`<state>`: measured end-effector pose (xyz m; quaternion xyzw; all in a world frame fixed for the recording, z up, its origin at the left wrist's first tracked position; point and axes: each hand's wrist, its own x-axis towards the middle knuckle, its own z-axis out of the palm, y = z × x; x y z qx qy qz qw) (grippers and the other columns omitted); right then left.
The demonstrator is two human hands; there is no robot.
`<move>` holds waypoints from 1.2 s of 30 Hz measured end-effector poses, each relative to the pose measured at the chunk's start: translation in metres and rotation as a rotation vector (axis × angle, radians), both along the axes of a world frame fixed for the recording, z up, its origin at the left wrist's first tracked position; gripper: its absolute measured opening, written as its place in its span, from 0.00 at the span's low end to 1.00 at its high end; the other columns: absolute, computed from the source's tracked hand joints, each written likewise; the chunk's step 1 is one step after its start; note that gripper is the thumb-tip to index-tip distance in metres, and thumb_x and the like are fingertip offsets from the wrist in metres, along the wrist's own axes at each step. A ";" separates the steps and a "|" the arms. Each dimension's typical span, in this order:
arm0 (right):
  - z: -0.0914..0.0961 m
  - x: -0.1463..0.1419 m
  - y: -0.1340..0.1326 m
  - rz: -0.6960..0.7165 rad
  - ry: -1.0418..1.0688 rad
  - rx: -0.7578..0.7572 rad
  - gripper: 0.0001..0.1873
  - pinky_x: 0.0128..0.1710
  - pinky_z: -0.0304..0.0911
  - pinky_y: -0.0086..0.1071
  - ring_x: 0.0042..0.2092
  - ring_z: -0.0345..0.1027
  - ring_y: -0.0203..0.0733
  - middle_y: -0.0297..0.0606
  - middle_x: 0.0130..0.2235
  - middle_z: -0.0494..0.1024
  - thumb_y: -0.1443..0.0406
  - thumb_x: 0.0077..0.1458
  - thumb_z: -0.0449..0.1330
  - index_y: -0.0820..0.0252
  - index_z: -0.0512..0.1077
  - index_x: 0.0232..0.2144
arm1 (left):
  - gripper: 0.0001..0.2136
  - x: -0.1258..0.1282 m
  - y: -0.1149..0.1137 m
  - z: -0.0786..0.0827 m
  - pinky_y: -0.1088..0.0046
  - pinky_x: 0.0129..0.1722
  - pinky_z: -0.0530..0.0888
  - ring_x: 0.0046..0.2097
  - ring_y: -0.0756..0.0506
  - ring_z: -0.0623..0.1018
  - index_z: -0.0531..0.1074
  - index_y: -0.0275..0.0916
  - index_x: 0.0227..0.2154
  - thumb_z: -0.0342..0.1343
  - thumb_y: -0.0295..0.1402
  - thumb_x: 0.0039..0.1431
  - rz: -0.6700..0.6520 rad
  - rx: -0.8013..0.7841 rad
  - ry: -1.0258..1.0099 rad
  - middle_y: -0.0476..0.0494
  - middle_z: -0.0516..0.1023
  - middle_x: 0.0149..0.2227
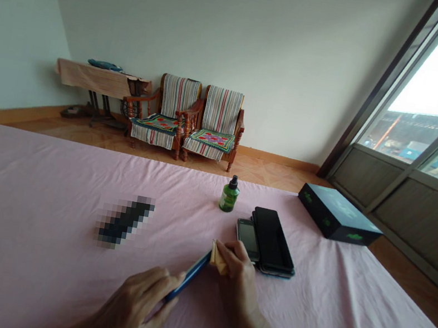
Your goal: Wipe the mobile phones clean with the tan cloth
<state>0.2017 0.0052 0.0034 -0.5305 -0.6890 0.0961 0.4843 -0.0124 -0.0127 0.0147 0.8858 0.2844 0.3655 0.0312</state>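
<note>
My left hand (139, 302) grips the near end of a blue-edged smartphone (190, 276), which is tilted so that mostly its narrow side shows. At the phone's far end, my right hand (239, 275) pinches a folded yellow cloth (219, 260) against the edge. Just beyond my right hand lie a small grey phone (247, 236) and a larger black phone (271, 241), the larger one resting on something dark with a bluish edge. A green spray bottle (229, 195) with a black pump top stands upright behind them.
Pink cloth (43, 223) covers the surface under my hands. A blurred-out dark object (126, 222) lies to the left. At the right rear sits a black box (339, 213). Two wooden chairs (215, 112) and a covered table (94, 78) stand by the wall; a window is at right.
</note>
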 end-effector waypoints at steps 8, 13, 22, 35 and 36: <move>0.006 -0.005 0.000 -0.016 0.065 -0.073 0.13 0.31 0.61 0.24 0.34 0.68 0.36 0.37 0.34 0.71 0.73 0.56 0.54 0.59 0.78 0.36 | 0.16 -0.003 0.002 -0.003 0.72 0.39 0.77 0.37 0.46 0.78 0.65 0.39 0.52 0.47 0.21 0.63 -0.032 -0.055 -0.013 0.44 0.76 0.35; 0.003 -0.003 0.000 -0.031 0.032 -0.128 0.16 0.25 0.56 0.24 0.25 0.63 0.32 0.34 0.27 0.68 0.72 0.56 0.53 0.61 0.73 0.20 | 0.16 -0.002 0.003 -0.003 0.72 0.39 0.77 0.37 0.46 0.78 0.65 0.39 0.52 0.48 0.21 0.62 -0.028 -0.080 -0.020 0.45 0.75 0.35; 0.002 -0.007 -0.005 -0.017 0.013 -0.059 0.16 0.31 0.62 0.24 0.32 0.67 0.36 0.37 0.33 0.70 0.76 0.53 0.50 0.60 0.76 0.35 | 0.14 -0.003 0.003 -0.002 0.73 0.40 0.78 0.38 0.46 0.80 0.66 0.39 0.50 0.47 0.23 0.63 -0.001 -0.087 -0.038 0.44 0.77 0.36; -0.002 -0.011 0.001 -0.059 0.003 -0.121 0.14 0.24 0.54 0.22 0.25 0.62 0.31 0.33 0.27 0.66 0.79 0.48 0.50 0.61 0.69 0.20 | 0.12 -0.008 0.012 -0.003 0.76 0.47 0.77 0.44 0.47 0.80 0.67 0.39 0.48 0.50 0.26 0.62 0.055 -0.135 -0.045 0.44 0.78 0.41; -0.002 -0.011 0.000 -0.062 0.001 -0.127 0.14 0.23 0.54 0.22 0.24 0.62 0.31 0.32 0.26 0.66 0.79 0.48 0.51 0.61 0.68 0.19 | 0.12 -0.008 0.012 -0.003 0.76 0.47 0.76 0.44 0.47 0.80 0.67 0.39 0.48 0.50 0.26 0.62 0.058 -0.136 -0.040 0.43 0.78 0.42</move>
